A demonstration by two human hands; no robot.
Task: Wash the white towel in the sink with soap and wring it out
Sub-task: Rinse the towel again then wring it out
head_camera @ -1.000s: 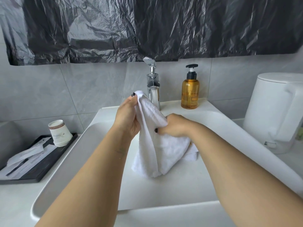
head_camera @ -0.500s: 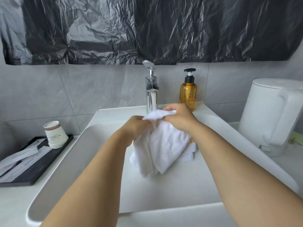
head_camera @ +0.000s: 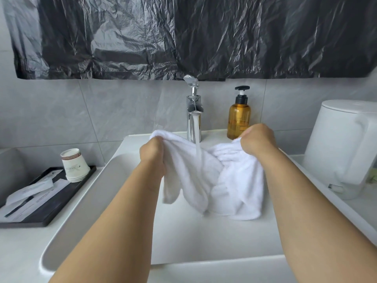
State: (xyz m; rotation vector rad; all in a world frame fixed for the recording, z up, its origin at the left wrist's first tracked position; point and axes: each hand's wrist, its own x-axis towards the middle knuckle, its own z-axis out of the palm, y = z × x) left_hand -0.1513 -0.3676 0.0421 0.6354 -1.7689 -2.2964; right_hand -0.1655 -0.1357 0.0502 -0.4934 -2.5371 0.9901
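So the person is holding the white towel (head_camera: 206, 176) stretched out over the sink (head_camera: 126, 217), right under the faucet (head_camera: 193, 117). Water (head_camera: 197, 144) is running down from the spout and hitting the middle of the cloth, which is sagging down into the basin between the two hands. The left hand (head_camera: 153, 154) is curled tight around one bunched upper edge of the towel, and the right hand (head_camera: 257, 139) is gripping the other edge the same way, fist closed on the fabric. An amber soap bottle (head_camera: 239, 117) with a black pump is sitting on the sink ledge just behind the right hand. Off to the left, a stack of paper cups (head_camera: 73, 165) is standing on a black tray (head_camera: 53, 203).
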